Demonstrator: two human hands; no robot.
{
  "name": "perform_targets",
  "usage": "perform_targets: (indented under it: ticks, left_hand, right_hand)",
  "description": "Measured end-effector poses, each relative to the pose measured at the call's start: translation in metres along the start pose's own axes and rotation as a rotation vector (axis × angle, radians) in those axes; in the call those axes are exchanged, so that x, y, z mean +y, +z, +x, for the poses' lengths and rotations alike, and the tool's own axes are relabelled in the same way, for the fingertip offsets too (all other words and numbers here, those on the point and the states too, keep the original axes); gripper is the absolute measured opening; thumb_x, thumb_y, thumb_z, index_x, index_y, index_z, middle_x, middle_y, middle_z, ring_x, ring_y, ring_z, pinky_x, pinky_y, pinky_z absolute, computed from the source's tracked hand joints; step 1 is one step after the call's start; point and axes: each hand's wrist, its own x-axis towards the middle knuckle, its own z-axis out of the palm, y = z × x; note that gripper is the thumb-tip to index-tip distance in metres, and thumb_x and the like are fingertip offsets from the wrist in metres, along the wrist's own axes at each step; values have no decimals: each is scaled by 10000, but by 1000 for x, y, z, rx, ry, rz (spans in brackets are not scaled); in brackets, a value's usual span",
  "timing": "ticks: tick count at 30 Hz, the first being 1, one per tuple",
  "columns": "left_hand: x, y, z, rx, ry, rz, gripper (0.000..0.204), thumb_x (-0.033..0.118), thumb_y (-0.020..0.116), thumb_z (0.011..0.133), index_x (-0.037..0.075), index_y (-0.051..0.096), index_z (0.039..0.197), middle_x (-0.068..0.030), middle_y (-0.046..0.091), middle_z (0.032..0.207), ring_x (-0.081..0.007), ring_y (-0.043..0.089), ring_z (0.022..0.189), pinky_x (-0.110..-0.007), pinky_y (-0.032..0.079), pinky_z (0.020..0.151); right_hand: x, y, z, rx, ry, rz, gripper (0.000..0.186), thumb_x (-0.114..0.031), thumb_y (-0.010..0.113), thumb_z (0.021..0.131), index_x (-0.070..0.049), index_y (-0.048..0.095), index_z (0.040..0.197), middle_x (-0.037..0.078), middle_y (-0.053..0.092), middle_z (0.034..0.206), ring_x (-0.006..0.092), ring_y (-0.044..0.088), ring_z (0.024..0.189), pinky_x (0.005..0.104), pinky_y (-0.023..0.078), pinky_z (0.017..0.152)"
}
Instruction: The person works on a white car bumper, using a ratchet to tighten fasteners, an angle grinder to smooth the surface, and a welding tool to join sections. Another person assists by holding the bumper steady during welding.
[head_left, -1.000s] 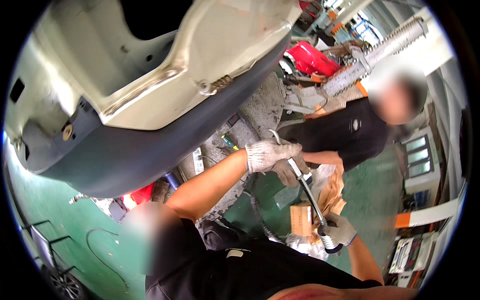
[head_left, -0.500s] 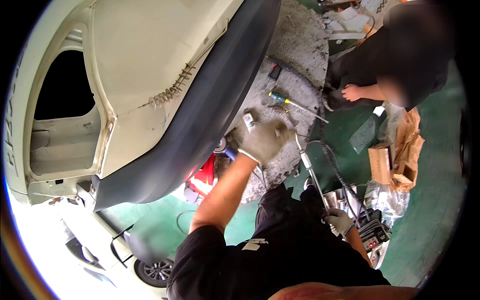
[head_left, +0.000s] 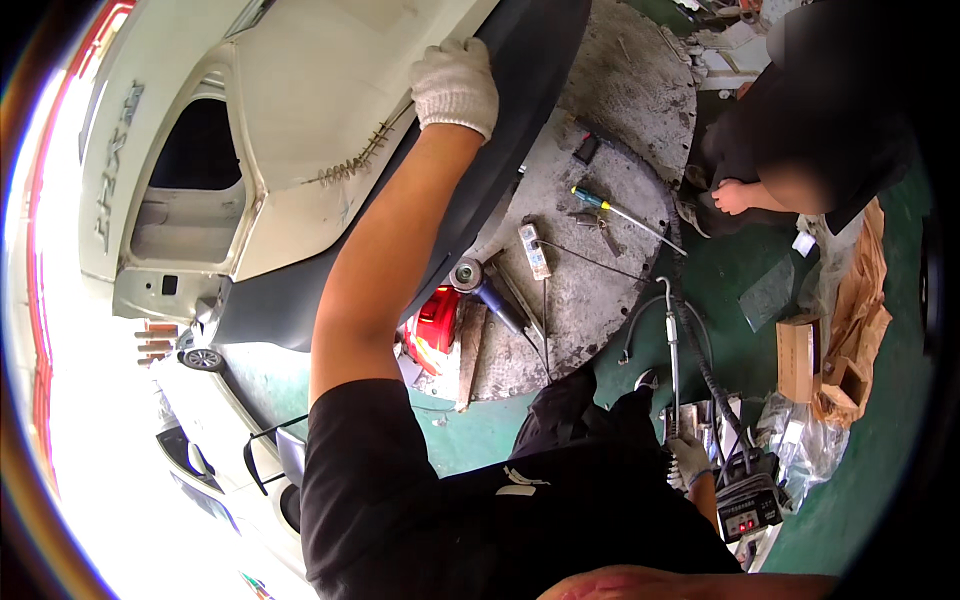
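My left hand, in a whitish knit glove, is raised against the pale car body panel, just above its dark grey bumper. Its fingers curl over the upper end of a thin metal rod with a row of wire coils along it; that end is hidden by the glove. My right hand, also gloved, is low at the right of my body. It closes around the lower part of a long metal pulling tool, which stands up with its hooked tip above.
A round grey platform carries a screwdriver, a white power strip, an angle grinder and a red lamp. Hoses run beside a black control box. Cardboard lies right. A co-worker is at far right.
My left hand has moved up and left, from over the platform near the tool's hooked tip to the coiled rod on the panel. The pulling tool now stands more upright in my right hand.
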Motion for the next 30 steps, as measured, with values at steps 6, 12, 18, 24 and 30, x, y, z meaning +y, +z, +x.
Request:
perform_targets:
  ticks: [6, 12, 18, 24, 30]
  left_hand:
    - [-10, -3, -1, -23, -99, 62, 267, 157, 673, 915, 110, 715, 1175, -80, 747, 1119, -262, 724, 1061, -396, 575, 836]
    - [0, -12, 17, -222, 64, 205, 267, 121, 670, 931, 130, 738, 1189, -73, 733, 1192, -258, 692, 1164, -408, 566, 927]
    - [12, -14, 36, -200, -9, 135, 206, 141, 645, 958, 121, 752, 1134, -115, 750, 1147, -277, 742, 1084, -396, 598, 862]
    - [20, -40, 55, 121, -165, -285, 209, 129, 568, 986, 86, 693, 1149, -186, 745, 1095, -375, 750, 1002, -474, 610, 843]
    - [-42, -132, -27, 754, -293, -1006, 285, 80, 588, 1040, 81, 660, 1316, -80, 787, 1067, -204, 761, 934, -317, 597, 837]
  right_hand:
    - [120, -45, 57, 39, -7, 60, 234, -109, 603, 925, -50, 724, 1117, -7, 648, 768, 97, 568, 586, 288, 454, 528]
    - [117, -63, 23, 49, 78, 116, 283, -235, 622, 973, -3, 733, 1090, 33, 721, 905, 168, 655, 846, 338, 507, 724]
    - [102, -92, 38, 141, 15, -24, 307, -276, 664, 931, -2, 732, 1051, 45, 710, 875, 210, 649, 839, 385, 510, 728]
    - [82, -118, 55, 146, -41, -106, 310, -281, 660, 935, -2, 733, 1050, 45, 712, 879, 209, 650, 843, 386, 512, 732]
    - [56, -167, 25, 169, -209, -114, 314, -285, 656, 939, -1, 733, 1049, 46, 714, 882, 209, 652, 848, 387, 514, 735]
